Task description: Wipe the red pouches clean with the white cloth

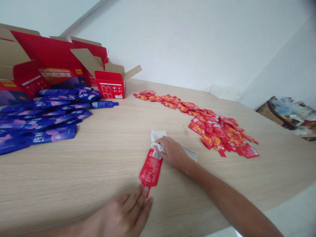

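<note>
Both hands touch the red pouch (151, 169) on the wooden table (98, 164). Our left hand (123, 214), fingers extended flat, pins its near tip. Our right hand (171, 152), curled around a white cloth (157, 135), presses its far end. The pouch's long axis runs away from us.

Our single head-worn camera looks forward and down across the wooden table (103, 171), left hand (123, 214) and right hand (172, 153) close below us, wall (172, 39) far ahead.
</note>
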A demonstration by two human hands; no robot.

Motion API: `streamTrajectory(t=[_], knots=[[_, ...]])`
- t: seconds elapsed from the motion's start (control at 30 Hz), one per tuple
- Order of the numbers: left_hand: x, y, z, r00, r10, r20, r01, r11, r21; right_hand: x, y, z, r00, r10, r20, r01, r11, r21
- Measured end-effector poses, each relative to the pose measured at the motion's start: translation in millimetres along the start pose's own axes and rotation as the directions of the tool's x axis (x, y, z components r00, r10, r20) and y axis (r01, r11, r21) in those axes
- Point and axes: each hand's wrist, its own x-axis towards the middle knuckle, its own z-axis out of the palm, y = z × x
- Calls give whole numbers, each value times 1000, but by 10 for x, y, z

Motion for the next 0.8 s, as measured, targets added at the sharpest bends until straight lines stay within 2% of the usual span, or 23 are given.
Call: streamTrajectory(t=[0.07,0.17,0.23,0.3,0.37,0.43,0.53,0.63,0.7,0.73,0.8], knots=[[-10,13,39,999,-14,-33,15,1000,10,-6,-18,-81,996,27,-81,-28,1000,-11],[33,22,50,997,-33,-74,35,999,25,-89,-318,-134,988,-15,-157,24,998,58],[92,11,7,998,-5,-67,9,998,55,-154,-557,-95,986,-147,-76,154,984,92],[145,-7,-55,999,16,-41,-12,997,81,-184,-691,-20,959,-274,73,266,958,103],[164,-14,-83,1000,17,-22,-16,997,78,-158,-658,52,944,-282,175,269,959,91],[139,5,-31,1000,-5,-19,6,998,62,-92,-483,84,969,-179,172,170,983,66],[48,82,198,996,-52,-74,57,995,78,-4,-175,31,998,-29,60,28,999,18],[-22,162,437,986,-78,-145,93,991,99,-23,-134,-73,996,14,-83,-14,1000,5],[-26,183,495,982,-94,-163,113,987,111,-92,-298,-105,992,-27,-120,33,998,50],[-17,180,484,980,-94,-174,116,986,119,-132,-407,-100,992,-86,-95,93,993,73],[10,149,401,982,-85,-169,107,986,127,-190,-596,-54,966,-253,45,247,963,103]])
